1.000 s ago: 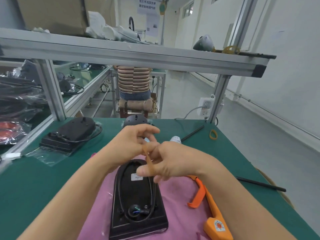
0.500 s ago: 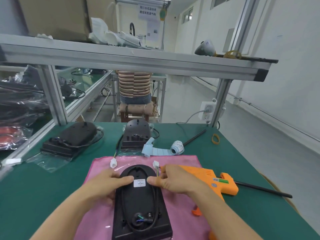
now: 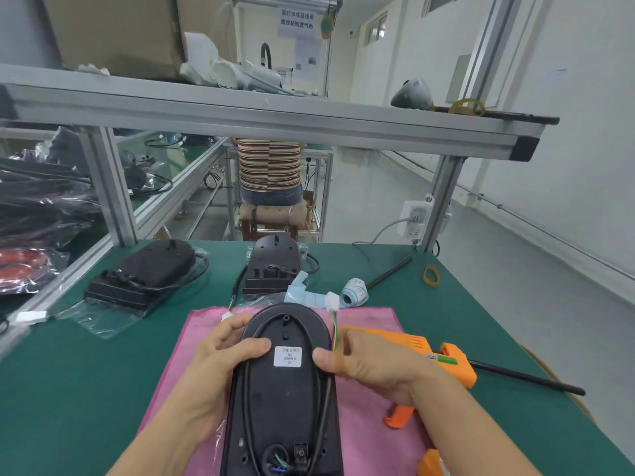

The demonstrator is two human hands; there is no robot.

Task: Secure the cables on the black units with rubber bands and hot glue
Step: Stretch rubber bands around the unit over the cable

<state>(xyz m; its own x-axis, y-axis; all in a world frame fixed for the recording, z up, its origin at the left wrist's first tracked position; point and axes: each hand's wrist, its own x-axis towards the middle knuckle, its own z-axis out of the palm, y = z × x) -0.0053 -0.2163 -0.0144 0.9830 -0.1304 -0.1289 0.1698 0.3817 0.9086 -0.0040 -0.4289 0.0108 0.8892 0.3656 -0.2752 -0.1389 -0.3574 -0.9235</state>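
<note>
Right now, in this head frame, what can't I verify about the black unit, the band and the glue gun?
- Black unit: near end cut off by the bottom edge.
- Rubber band: whether it goes round the unit, hidden under the right hand and left hand.
- White label: print too small to read.
- Orange glue gun: nozzle hidden behind the right hand.
- Wall sign: text too small to read.

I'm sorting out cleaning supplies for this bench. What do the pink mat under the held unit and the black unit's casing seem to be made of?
The pink mat looks like soft woven or microfibre cloth: matte, faintly fuzzy, with a hemmed edge. The black oval unit held by the left hand and right hand appears to be moulded plastic: smooth, low sheen, with moulded ridges and screw holes. Neither can be confirmed by sight alone.
</note>
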